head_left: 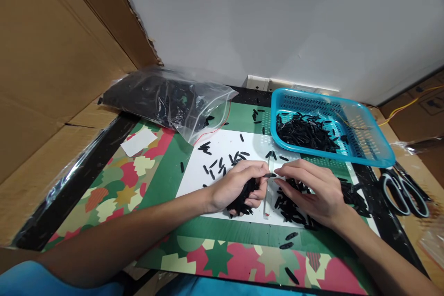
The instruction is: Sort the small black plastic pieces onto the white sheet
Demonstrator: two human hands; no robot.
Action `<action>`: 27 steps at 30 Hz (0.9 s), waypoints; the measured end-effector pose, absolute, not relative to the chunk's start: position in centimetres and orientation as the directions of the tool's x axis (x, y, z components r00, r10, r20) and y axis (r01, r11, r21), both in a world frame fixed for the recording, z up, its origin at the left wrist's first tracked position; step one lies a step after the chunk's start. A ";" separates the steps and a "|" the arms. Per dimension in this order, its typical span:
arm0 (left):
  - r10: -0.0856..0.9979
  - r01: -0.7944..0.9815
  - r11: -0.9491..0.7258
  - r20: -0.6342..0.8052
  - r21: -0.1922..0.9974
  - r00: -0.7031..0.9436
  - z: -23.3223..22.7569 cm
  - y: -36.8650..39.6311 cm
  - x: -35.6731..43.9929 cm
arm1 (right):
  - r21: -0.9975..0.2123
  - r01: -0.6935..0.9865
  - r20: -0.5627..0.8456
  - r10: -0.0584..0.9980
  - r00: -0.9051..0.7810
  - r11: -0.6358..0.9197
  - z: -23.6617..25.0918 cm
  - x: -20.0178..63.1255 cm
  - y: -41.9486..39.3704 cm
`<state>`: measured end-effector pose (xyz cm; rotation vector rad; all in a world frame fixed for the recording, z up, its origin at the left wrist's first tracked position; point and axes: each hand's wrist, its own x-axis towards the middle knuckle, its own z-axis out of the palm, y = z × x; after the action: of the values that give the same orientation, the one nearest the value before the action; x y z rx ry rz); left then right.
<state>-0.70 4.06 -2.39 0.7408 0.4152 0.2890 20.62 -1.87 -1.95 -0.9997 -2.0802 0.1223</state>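
Basket (367, 145), blue plastic, back right on bench (114, 180): heap of black strips inside. Clear zip bag (166, 97) back left, packed with the same strips. Left hand (236, 185) clamped on a bundle of strips (244, 196); right hand (312, 189) pinching a single black strip (270, 175) at the fingertips, both over white sheet (225, 148). Scissors (404, 189) far right. Cardboard left, grey wall behind.

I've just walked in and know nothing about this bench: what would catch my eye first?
Most likely the left hand, closed around a thick bundle of small black pieces over the white sheet at the centre, while the right hand pinches a single piece beside it. Next, the bright blue basket at the back right, heaped with more of them, and the clear bag of them at the back left.
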 end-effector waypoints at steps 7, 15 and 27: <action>0.379 -0.106 0.704 -0.245 0.702 0.892 -2.6 4.1 -0.8 | -0.543 0.567 0.529 0.777 -0.341 0.619 -1.4 20.4 -1.8; 0.378 -0.073 0.699 -0.280 0.712 0.883 -2.7 4.2 -0.9 | -0.569 0.556 0.546 0.784 -0.294 0.605 -1.4 20.5 -1.9; 0.398 -0.074 0.686 -0.289 0.723 0.871 -2.1 4.2 -0.9 | -0.569 0.555 0.555 0.782 -0.286 0.607 -1.1 20.4 -1.9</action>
<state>-0.91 4.19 -2.15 0.7745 0.4509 0.2741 20.43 -1.87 -1.13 -1.0586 -1.9791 0.3354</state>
